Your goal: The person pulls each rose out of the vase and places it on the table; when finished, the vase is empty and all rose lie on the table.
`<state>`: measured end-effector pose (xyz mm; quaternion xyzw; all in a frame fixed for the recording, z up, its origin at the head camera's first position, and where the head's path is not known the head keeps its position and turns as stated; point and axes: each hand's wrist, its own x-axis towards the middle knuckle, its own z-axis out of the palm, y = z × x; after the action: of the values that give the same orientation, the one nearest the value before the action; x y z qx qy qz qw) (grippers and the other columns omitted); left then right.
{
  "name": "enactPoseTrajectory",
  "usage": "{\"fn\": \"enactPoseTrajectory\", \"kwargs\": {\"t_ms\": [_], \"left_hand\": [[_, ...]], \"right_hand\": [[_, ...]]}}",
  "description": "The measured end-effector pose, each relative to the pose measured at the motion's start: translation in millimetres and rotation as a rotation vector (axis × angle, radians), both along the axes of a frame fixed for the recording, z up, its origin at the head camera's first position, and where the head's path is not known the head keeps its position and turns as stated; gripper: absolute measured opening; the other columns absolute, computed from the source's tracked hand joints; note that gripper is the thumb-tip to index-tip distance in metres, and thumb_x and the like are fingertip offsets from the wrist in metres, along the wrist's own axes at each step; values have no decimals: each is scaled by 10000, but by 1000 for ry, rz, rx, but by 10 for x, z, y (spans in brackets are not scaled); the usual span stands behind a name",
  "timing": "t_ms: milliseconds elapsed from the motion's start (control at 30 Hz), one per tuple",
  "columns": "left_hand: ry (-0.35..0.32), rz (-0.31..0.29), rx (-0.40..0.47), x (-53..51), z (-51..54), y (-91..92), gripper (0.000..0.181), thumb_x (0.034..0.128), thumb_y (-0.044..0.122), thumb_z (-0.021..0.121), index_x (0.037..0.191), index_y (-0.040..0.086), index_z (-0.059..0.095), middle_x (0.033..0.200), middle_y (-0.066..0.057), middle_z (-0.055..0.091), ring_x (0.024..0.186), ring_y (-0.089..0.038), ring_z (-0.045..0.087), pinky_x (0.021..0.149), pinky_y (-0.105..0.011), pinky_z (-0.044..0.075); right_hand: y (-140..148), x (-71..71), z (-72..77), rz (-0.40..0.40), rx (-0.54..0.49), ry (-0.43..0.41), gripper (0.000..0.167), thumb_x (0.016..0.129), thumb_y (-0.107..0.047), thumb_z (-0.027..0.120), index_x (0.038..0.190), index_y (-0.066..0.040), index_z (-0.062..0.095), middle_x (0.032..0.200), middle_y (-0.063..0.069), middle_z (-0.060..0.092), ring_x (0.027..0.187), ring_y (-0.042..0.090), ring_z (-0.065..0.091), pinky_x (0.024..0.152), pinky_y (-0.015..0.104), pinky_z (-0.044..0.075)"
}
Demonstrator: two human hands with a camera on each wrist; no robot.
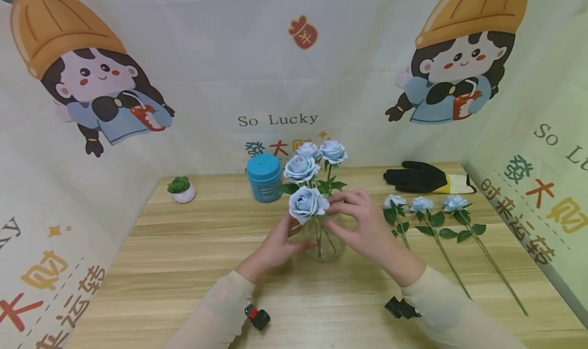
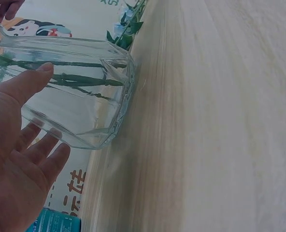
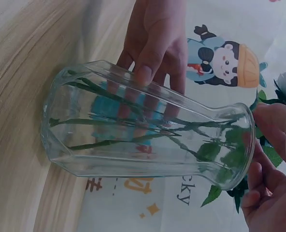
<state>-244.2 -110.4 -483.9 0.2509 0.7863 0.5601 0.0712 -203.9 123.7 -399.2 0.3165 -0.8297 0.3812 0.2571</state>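
Observation:
A clear glass vase (image 1: 328, 247) stands on the table with several light-blue artificial roses (image 1: 309, 204) in it. Their green stems (image 3: 128, 141) show through the glass. My left hand (image 1: 277, 243) holds the vase by its side, with the thumb (image 2: 29, 83) on the near face and the fingers around the back. At the mouth of the vase, my right hand (image 1: 367, 226) has its thumb and bent fingers about the rim, close to the leaves (image 1: 327, 187). Roses partly cover the fingertips of both hands in the head view.
Three more blue roses (image 1: 456, 203) lie on the right of the table. Behind them is a black and yellow work glove (image 1: 418, 177). A blue lidded tub (image 1: 264, 179) stands behind the vase, and a small potted plant (image 1: 182, 191) sits at the back left.

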Motion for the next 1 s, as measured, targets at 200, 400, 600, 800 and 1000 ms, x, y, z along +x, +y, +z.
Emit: {"fn": "enactPoseTrajectory", "kwargs": {"t_ms": [200,400,600,800,1000], "left_hand": [[16,-4,14,-11,9,1,932,890,51,805,1622,179,244,1649,-100,373,1493,-362,417,1206,-522,409],[-10,-13,22,-14,-6,2,817,909,57,786,1568,91,304,1616,-149,396,1492,-378,406,1223,-532,386],[-2,-6,18,-17,-13,9,799,904,38,784,1548,57,313,1605,-182,403,1482,-390,422,1219,-532,392],[-11,-1,2,-6,6,5,810,908,62,788,1554,59,298,1617,-184,385,1486,-380,421,1220,-513,394],[-11,-9,7,-9,8,0,815,906,56,787,1556,66,295,1617,-180,385,1489,-388,413,1218,-519,393]], "right_hand": [[-80,-55,17,-30,44,44,144,835,-167,867,957,-111,814,1108,56,740,1040,248,583,881,437,515],[-155,-109,21,-42,-4,1,139,873,-184,829,990,-111,808,1052,32,763,972,215,580,851,398,493],[-217,-150,58,-103,-102,-129,116,859,-126,839,964,-111,792,953,36,761,890,192,578,772,318,493],[-254,-171,105,-178,-133,-249,93,851,-125,848,928,-134,795,876,59,708,804,171,548,676,262,450],[-265,-197,102,-182,-138,-248,96,851,-143,852,927,-140,793,858,1,753,759,163,531,650,257,430]]}}
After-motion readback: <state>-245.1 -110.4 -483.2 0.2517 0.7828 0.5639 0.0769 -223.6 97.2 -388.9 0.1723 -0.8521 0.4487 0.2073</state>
